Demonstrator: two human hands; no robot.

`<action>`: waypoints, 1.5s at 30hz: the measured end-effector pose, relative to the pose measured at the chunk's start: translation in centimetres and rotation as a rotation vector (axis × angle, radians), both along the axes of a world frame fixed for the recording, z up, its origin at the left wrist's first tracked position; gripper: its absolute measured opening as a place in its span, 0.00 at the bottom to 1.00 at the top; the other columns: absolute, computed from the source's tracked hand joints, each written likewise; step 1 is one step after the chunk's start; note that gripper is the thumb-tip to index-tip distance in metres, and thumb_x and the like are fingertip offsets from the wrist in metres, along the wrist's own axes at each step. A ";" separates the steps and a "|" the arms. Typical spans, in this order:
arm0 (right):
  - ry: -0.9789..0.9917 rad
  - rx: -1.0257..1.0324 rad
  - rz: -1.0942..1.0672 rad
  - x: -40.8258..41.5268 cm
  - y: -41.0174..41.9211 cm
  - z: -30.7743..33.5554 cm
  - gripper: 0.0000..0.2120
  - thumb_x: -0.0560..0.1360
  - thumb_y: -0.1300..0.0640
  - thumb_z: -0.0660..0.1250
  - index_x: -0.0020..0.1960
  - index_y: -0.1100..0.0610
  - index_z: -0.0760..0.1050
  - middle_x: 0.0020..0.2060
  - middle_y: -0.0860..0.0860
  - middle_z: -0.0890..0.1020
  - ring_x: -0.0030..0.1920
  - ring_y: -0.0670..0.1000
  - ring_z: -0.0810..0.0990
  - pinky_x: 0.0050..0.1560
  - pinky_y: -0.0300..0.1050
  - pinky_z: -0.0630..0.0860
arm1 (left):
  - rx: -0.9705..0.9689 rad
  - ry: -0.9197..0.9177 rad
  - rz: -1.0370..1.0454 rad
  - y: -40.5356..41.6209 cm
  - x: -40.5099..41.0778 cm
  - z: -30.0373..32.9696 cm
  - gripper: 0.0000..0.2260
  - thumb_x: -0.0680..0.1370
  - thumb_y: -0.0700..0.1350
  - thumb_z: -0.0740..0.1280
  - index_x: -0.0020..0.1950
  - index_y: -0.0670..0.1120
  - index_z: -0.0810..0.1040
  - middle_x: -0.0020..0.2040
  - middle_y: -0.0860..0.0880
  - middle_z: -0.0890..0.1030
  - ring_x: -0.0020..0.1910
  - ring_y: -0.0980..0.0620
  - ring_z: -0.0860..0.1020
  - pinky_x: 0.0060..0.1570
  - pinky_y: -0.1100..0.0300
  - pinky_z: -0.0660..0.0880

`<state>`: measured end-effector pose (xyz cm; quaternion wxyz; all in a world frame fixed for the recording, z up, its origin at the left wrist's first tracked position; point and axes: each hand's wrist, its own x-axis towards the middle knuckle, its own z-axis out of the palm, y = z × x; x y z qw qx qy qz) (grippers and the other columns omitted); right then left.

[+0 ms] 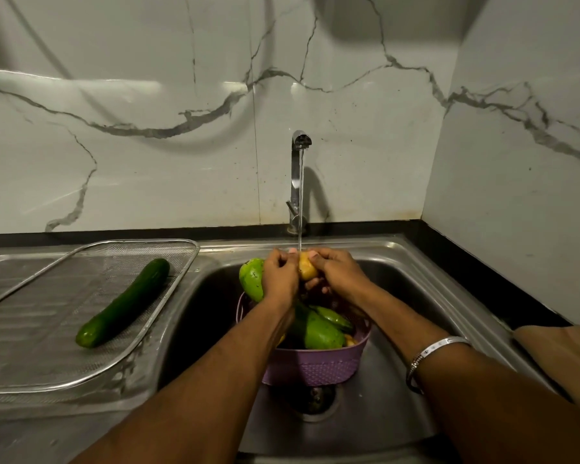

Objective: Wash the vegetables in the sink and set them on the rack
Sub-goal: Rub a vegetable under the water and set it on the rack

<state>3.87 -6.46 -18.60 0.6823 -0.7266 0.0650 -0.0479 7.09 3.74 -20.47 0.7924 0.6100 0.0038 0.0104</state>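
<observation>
Both my hands meet under the tap (298,182), water running in a thin stream onto them; my left hand (279,274) and right hand (336,271) each curl round a small yellow potato (307,270), fingers closed on it from either side, held above the purple basket (315,363). Basket stands in the sink (399,289) bowl over the drain, its far rim hidden behind my wrists; green vegetables (318,329) lie inside it, one light green piece (252,279) poking up just left of my left hand. Sink walls stand well apart from the basket on the right and on the near side; dark open bowl to its left. Rack (31,329), a mesh tray with a wire rim, lies on the drainboard left of the sink; one cucumber (124,303) lies diagonally on it, near the rim's right edge; bare mesh around it. Metal bangle (432,353) on my right forearm.
</observation>
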 end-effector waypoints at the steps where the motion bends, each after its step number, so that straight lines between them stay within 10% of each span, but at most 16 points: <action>1: -0.003 0.020 0.024 -0.1 0.0 0.1 0.11 0.85 0.55 0.60 0.63 0.54 0.78 0.39 0.56 0.81 0.28 0.45 0.76 0.25 0.36 0.72 | -0.045 0.023 -0.006 0.2 0.0 0.1 0.13 0.83 0.46 0.65 0.40 0.46 0.69 0.39 0.43 0.74 0.38 0.45 0.77 0.33 0.53 0.81; 7: -0.055 -0.220 -0.170 0.7 -0.3 -0.1 0.15 0.85 0.47 0.58 0.55 0.53 0.80 0.36 0.54 0.81 0.30 0.48 0.76 0.29 0.41 0.72 | -0.103 -0.001 -0.269 0.7 -1.4 1.1 0.06 0.83 0.39 0.62 0.59 0.38 0.73 0.49 0.42 0.79 0.32 0.54 0.83 0.36 0.59 0.83; 17: -0.089 -0.056 -0.032 -0.3 0.8 0.3 0.11 0.83 0.56 0.65 0.64 0.53 0.79 0.38 0.55 0.82 0.23 0.43 0.75 0.22 0.35 0.69 | -0.082 0.027 -0.198 1.3 -0.5 0.2 0.10 0.83 0.39 0.62 0.60 0.41 0.80 0.55 0.39 0.83 0.46 0.49 0.84 0.39 0.62 0.83; 41: -0.086 0.116 -0.259 0.0 1.5 0.3 0.08 0.80 0.54 0.70 0.51 0.58 0.84 0.23 0.53 0.79 0.20 0.47 0.74 0.21 0.37 0.72 | -0.085 0.018 -0.168 0.6 -0.7 0.3 0.11 0.84 0.42 0.62 0.60 0.38 0.80 0.43 0.40 0.84 0.32 0.49 0.81 0.33 0.61 0.82; 45: -0.015 0.100 -0.116 0.9 1.1 -0.1 0.12 0.81 0.58 0.69 0.63 0.56 0.81 0.36 0.56 0.85 0.28 0.47 0.80 0.31 0.40 0.82 | -0.076 0.004 -0.111 0.9 -0.3 0.2 0.09 0.84 0.40 0.61 0.57 0.40 0.80 0.51 0.37 0.83 0.42 0.45 0.81 0.41 0.56 0.82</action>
